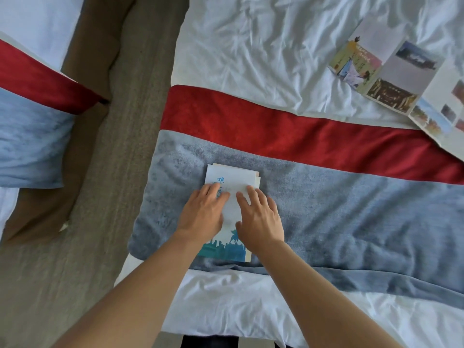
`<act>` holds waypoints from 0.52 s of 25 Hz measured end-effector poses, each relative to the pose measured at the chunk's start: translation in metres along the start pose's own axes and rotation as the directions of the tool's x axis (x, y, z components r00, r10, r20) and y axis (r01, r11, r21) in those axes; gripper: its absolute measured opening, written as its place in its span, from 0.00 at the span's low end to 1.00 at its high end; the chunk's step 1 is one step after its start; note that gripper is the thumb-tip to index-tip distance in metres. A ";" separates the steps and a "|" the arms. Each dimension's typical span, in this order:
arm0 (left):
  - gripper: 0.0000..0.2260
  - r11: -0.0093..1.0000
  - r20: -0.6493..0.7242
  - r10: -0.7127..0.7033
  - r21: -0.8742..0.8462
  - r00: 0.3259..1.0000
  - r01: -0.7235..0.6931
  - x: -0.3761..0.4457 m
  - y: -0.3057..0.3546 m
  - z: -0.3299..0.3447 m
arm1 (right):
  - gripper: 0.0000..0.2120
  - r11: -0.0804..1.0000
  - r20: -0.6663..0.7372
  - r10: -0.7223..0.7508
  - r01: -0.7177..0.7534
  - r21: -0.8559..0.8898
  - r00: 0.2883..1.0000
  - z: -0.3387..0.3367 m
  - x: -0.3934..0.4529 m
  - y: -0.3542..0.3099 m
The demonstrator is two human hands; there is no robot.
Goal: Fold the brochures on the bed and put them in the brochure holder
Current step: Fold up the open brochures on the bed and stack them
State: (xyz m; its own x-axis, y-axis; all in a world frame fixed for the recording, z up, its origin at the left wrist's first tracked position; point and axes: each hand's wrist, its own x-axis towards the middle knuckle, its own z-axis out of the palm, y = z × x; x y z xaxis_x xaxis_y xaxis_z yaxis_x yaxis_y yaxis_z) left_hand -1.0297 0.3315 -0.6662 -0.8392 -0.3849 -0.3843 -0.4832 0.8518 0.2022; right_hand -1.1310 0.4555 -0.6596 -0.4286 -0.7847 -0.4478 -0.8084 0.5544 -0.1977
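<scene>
Head view, looking straight down at the bed (pixel 251 46), and both hands are flat on a folded brochure (pixel 232 177). It lies on the grey-blue band of the bed runner (pixel 351 202), near the bed's left edge, long side running away from the person. White cover, blue characters at the far end, a teal skyline and an animal silhouette at the near end. Along its right side and far edge, the edges of inner layers peek out, so the folds are not quite flush.

Left hand (pixel 203 212): palm down on the left half of the brochure, fingers straight and close together, tips reaching the blue characters. Right hand (pixel 259 217): palm down on the right half, fingers straight and slightly spread, thumb (pixel 239 226) lying across the white middle of the cover. Neither hand curls round anything; both press the paper flat. A strip of white cover shows between them.

Beyond the grey-blue band runs the red band of the same runner, then rumpled white bedding. Far right on that bedding, well apart from the hands, an open brochure (pixel 391 71) lies unfolded with photo panels face up, its near corner overlapping the red band.

Left of the bed, brown carpet (pixel 120 146), and past it a second bed (pixel 30 121) with the same red and grey-blue runner.
</scene>
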 end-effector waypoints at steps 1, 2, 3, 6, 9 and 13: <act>0.23 1.000 -0.009 0.019 -0.007 1.000 -0.019 0.006 0.006 -0.007 | 0.31 1.000 -0.023 0.021 -0.020 0.011 1.000 -0.006 -0.002 0.006; 0.22 0.999 -0.016 0.038 -0.018 0.999 -0.038 0.014 0.014 -0.015 | 0.28 0.999 -0.037 0.044 -0.043 0.023 0.998 -0.013 -0.003 0.014; 0.21 0.998 -0.023 0.054 -0.031 0.998 -0.055 0.022 0.024 -0.021 | 0.25 0.997 -0.044 0.066 -0.065 0.036 0.997 -0.021 -0.004 0.023; 0.20 0.993 -0.045 0.098 -0.063 0.994 -0.101 0.052 0.062 -0.040 | 0.20 0.989 -0.057 0.142 -0.138 0.061 0.988 -0.045 -0.011 0.062; 0.21 0.988 -0.048 0.112 -0.097 0.993 -0.116 0.080 0.105 -0.057 | 0.22 0.973 -0.085 0.216 -0.208 0.099 0.973 -0.066 -0.021 0.112; 0.22 0.984 -0.054 0.128 -0.114 0.990 -0.134 0.118 0.174 -0.067 | 0.22 0.953 -0.105 0.295 -0.284 0.109 0.950 -0.088 -0.036 0.192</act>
State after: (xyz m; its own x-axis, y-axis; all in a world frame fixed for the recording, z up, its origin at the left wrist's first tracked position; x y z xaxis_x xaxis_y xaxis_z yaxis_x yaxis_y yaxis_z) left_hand -1.2298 0.4106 -0.6162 -0.9065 -0.2909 -0.3061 -0.3919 0.8495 0.3533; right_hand -1.3056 0.5660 -0.6047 -0.6882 -0.6107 -0.3918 -0.6044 0.7812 -0.1561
